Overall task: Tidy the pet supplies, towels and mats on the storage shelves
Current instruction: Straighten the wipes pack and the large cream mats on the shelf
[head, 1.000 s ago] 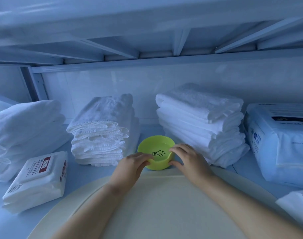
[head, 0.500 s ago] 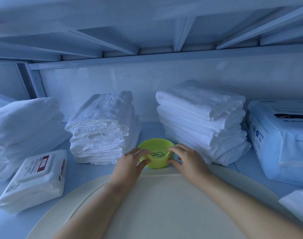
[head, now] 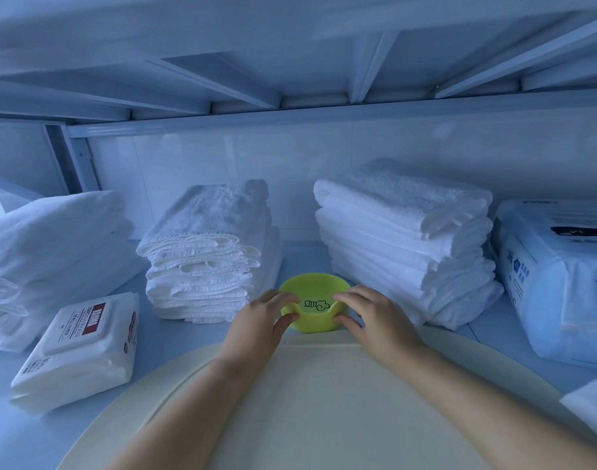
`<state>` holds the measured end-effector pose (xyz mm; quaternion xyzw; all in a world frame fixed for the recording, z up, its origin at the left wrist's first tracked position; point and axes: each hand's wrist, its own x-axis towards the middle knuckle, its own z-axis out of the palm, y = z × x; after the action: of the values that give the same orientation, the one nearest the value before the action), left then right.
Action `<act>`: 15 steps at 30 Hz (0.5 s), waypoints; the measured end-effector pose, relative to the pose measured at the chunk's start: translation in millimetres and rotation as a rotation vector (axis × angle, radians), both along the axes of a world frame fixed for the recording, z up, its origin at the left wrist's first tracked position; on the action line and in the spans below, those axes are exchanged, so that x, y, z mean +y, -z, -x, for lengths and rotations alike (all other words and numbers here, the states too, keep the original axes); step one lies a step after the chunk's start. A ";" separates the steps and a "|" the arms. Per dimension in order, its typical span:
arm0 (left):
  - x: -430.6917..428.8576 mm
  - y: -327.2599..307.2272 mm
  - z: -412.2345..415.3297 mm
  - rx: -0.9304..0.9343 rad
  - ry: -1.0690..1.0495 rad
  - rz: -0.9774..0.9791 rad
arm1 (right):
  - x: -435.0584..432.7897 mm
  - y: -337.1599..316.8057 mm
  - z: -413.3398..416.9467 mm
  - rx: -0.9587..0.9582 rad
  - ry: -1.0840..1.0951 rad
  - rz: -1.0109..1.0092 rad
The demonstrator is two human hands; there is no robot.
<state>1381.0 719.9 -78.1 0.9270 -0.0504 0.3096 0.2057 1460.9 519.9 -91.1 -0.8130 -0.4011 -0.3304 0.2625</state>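
Observation:
A small lime-green pet bowl [head: 313, 289] with a fish-bone drawing inside sits on the shelf between two towel stacks. My left hand [head: 259, 320] pinches its left rim, thumb outside and fingers over the edge. My right hand [head: 371, 315] grips the right rim the same way. Both forearms lie over a large cream oval mat [head: 324, 408] in front of the bowl. One stack of folded white towels [head: 205, 252] stands left of the bowl and a taller stack [head: 405, 239] stands right of it.
A third pile of white towels [head: 49, 252] lies at far left, with a pack of wet wipes [head: 80, 347] in front of it. A large plastic-wrapped pack [head: 558, 276] fills the right side. The upper shelf's frame [head: 290, 106] hangs low overhead.
The bowl has slid a little further back between the towel stacks, both hands staying on its rim. The view has shifted slightly.

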 end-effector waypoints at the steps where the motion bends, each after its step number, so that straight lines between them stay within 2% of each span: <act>1: -0.6 0.0 0.4 0.001 -0.002 0.005 | -0.4 0.3 -0.1 0.000 -0.003 -0.001; 15: -3.7 -1.3 5.5 0.031 -0.013 -0.011 | -5.1 2.2 0.7 -0.041 -0.005 0.002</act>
<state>1375.6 716.1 -76.8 0.9332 -0.0429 0.2962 0.1991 1460.2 514.8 -93.3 -0.8053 -0.4087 -0.3461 0.2544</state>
